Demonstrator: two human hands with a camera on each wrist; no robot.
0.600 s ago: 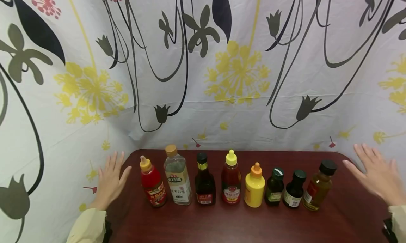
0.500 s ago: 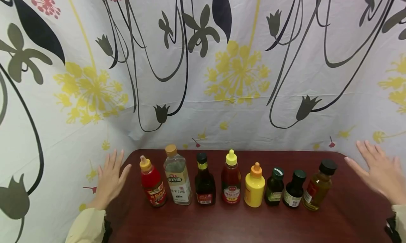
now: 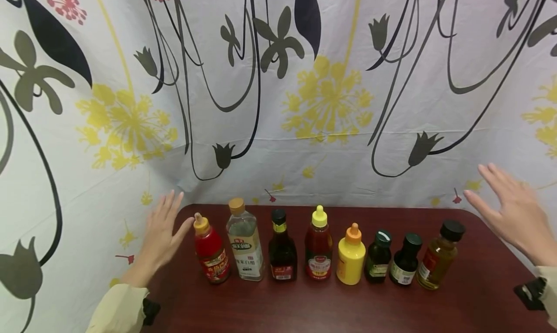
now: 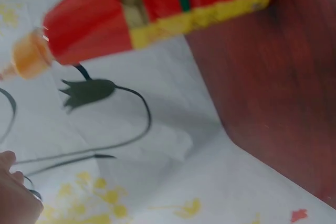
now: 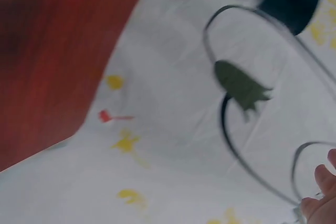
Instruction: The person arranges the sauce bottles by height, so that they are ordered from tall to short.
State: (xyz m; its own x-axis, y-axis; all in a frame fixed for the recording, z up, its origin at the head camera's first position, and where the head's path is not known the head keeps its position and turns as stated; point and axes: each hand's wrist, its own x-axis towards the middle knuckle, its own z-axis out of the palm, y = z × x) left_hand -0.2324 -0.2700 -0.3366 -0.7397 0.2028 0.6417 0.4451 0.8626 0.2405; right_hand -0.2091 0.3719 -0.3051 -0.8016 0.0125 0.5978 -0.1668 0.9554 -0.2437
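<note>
Red sauce bottle (image 3: 212,255) to amber bottle (image 3: 437,259), left to right, the bottle row (image 3: 318,248) stands on the table (image 3: 304,308) as the left hand (image 3: 162,234) and right hand (image 3: 513,214) come up and inward, fingers extended, holding nothing, seemingly better placed to grasp.

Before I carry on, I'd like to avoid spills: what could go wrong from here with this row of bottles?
The open left grip appears near the leftmost red bottle in the head view; an inward sweep could knock it over.

The green-labelled bottle and pale-labelled bottle stand close together towards the right end, so reaching for one might tip the other.
</note>
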